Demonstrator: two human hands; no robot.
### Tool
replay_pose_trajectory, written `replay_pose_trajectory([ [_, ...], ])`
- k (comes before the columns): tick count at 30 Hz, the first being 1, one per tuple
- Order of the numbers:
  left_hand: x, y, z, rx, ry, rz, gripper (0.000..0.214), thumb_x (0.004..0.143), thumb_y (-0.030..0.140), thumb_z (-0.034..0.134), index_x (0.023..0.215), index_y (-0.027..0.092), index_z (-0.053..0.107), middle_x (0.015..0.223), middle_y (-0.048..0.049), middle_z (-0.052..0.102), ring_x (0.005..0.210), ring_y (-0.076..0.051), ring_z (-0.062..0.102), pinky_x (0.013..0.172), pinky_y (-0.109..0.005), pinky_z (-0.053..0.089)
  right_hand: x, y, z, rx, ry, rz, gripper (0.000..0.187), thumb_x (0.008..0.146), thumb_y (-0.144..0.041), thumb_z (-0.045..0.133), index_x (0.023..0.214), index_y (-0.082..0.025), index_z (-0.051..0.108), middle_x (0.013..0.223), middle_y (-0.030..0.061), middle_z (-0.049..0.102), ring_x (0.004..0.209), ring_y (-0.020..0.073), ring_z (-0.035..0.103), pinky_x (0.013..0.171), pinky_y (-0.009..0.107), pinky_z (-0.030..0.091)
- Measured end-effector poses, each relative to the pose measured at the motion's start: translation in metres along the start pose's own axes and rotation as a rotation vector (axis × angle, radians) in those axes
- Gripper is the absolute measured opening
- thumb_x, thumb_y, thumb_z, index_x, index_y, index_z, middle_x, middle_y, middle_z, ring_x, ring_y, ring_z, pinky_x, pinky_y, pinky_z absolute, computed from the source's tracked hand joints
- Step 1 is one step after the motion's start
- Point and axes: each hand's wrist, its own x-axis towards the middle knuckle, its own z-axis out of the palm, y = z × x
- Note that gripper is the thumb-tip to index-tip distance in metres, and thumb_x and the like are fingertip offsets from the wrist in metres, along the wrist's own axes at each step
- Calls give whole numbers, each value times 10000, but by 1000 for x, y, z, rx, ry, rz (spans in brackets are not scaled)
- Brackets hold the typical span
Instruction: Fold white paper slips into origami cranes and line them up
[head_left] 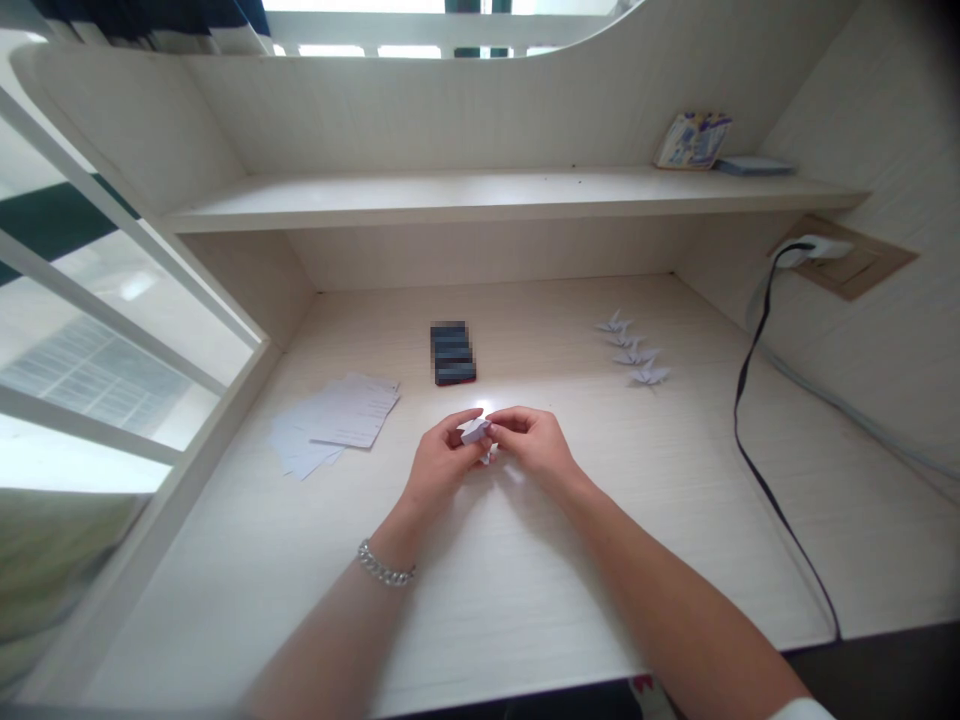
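Two bare hands meet over the middle of the tabletop (502, 600), sharing one small piece of folded white paper (474, 431). The left hand (442, 455) pinches it between thumb and fingers; the right hand (536, 445) grips its right side with thumb and forefinger, the fingertips of the two hands close together. One silver chain bracelet (385, 571) circles the left wrist.

Just beyond the hands lies one dark phone (451, 352), its face blurred into blocks and a red edge showing at the near end. To the left, several loose paper sheets (352, 412) overlap in a fanned heap (too closely layered for me to count exactly). Well to the right stand what look like four folded paper cranes (636, 355), set in a slanting row, each near the next.

Above the back of the tabletop runs one shelf (450, 195), bearing two things at its right end: one colourful packet (691, 140) leaning upright, and one flat bluish item (755, 166) beside it. On the right wall, one white plug (825, 246) sits at a socket plate (889, 260); one black cable (736, 410) trails across the tabletop to its near edge, and one grey cable (840, 408) runs off rightward.
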Motion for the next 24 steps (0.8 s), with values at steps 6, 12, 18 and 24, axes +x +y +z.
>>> replay_pose_trajectory([
  [6,-2,4,1,11,-48,-48,591,663,268,725,1208,166,520,741,-39,628,645,-143,616,670,-317,511,0,0,0,45,58,3,229,630,-295,707,806,-151,678,809,82,700,769,210,648,665,303,502],
  [12,-2,5,0,24,-46,-41,609,657,286,732,1214,166,514,771,-51,638,671,-153,625,684,-317,510,-1,-3,0,-3,16,66,274,640,-302,697,856,-139,655,681,56,679,594,167,621,548,278,479],
  [18,-4,7,0,-4,-85,-79,644,648,286,742,1231,165,494,719,-34,628,622,-152,625,652,-308,505,-1,-1,0,-13,43,30,255,651,-305,694,845,-145,649,654,44,666,582,164,613,537,267,464],
  [24,-4,7,-3,12,-124,-76,659,661,278,734,1251,165,463,744,-51,646,633,-156,631,632,-293,496,-2,-3,0,-24,46,29,273,653,-325,692,856,-148,648,651,44,661,579,158,598,539,261,451],
])
